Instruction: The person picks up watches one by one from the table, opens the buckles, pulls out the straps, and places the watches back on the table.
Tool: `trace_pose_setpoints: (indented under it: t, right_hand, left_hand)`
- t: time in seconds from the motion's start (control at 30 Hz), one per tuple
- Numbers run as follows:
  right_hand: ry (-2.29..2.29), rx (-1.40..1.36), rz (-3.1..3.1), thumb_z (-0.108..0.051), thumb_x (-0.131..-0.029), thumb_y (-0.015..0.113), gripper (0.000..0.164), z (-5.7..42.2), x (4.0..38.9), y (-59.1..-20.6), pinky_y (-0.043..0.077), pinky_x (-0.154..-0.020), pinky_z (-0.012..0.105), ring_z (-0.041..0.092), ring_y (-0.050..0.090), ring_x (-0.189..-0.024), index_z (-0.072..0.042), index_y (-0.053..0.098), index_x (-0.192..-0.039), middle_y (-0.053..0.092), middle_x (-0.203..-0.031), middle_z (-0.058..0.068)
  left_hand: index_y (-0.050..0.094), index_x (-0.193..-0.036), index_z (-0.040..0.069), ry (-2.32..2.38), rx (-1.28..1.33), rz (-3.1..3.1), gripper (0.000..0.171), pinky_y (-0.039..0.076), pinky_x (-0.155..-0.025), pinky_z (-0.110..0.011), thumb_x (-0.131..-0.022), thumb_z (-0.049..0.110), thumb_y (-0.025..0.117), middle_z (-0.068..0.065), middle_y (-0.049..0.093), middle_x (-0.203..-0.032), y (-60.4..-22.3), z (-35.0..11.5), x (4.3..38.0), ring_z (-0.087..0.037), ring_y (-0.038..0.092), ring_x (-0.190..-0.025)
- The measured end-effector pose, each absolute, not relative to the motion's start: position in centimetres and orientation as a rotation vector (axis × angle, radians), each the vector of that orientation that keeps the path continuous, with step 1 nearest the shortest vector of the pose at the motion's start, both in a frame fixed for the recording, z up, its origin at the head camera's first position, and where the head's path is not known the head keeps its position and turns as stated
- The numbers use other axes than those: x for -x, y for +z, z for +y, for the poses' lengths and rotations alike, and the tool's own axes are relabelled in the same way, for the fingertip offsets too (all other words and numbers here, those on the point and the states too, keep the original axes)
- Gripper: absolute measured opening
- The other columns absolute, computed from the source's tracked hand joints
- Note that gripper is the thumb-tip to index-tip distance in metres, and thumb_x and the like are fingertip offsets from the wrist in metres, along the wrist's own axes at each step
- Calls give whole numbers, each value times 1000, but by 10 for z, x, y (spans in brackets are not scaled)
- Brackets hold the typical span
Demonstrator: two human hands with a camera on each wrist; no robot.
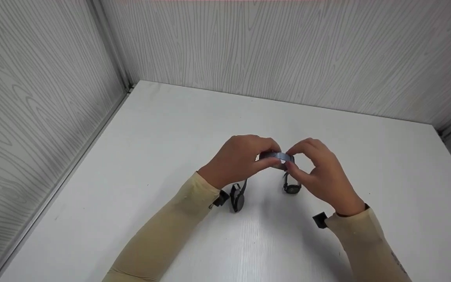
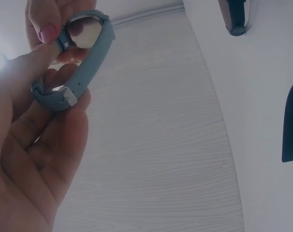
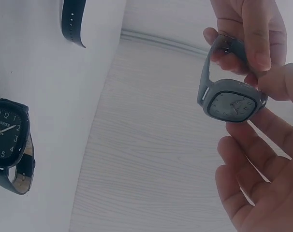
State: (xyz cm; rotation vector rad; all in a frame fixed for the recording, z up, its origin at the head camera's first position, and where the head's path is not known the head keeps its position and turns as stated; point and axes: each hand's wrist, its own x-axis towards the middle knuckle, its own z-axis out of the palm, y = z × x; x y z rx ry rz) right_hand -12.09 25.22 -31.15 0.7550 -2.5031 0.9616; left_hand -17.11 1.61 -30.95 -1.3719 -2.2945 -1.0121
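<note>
Between both hands is a blue-grey wristwatch [image 3: 231,105], raised over the white table, its strap closed in a loop. The left hand [image 1: 239,158] grips the strap near the silver buckle [image 2: 66,95], thumb on one side and fingers on the other. At the watch case, the right hand [image 1: 323,176] pinches the edge between thumb and fingers. In the right wrist view the square dial with its numerals faces that camera; the shiny case back shows in the left wrist view. Below the hands lie a black-strapped watch [image 1: 237,199] and a square black-faced watch [image 3: 6,133].
The white table [image 1: 194,117] runs back to a wood-grain panel [image 1: 249,47], with another panel [image 1: 33,98] along the left. A perforated dark strap [image 3: 73,21] lies on the table near the hands. Small black devices sit at both wrists.
</note>
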Motion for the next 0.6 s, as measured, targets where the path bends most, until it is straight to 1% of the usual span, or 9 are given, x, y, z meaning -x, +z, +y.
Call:
trace_pose_setpoints:
  t: [0.13, 0.33, 0.43, 0.6]
  right_hand:
    - [942, -765, -2494, -2, -91, 75, 18, 252, 119, -315, 45, -89, 29, 9, 55, -100, -12, 70, -104, 64, -103, -9]
    - [1050, -728, -2461, 2, -92, 71, 17, 253, 119, -314, 53, -85, 25, 9, 61, -97, -10, 69, -104, 65, -102, -8]
    - [1099, -693, -2441, 2, -93, 70, 17, 254, 120, -314, 55, -81, 24, 11, 63, -96, -8, 68, -106, 66, -103, -6]
    - [1131, -672, -2484, -1, -93, 72, 23, 254, 120, -316, 51, -87, 25, 11, 63, -99, -11, 68, -114, 68, -108, -7]
  left_hand:
    - [73, -106, 11, -1001, 1374, -2280, 15, 49, -70, -20, -99, 24, 72, 5, 72, -90, -315, 16, 170, -4, 60, -77]
    - [72, -114, 10, -958, 1311, -2316, 19, 52, -78, -19, -97, 19, 71, 4, 73, -100, -313, 13, 173, -4, 64, -86]
    - [72, -111, 11, -937, 1256, -2336, 17, 53, -79, -21, -96, 17, 69, 5, 73, -99, -312, 10, 174, -6, 65, -87]
    - [75, -106, 11, -993, 1260, -2336, 13, 54, -78, -22, -99, 21, 71, 5, 75, -95, -309, 9, 174, -8, 69, -85]
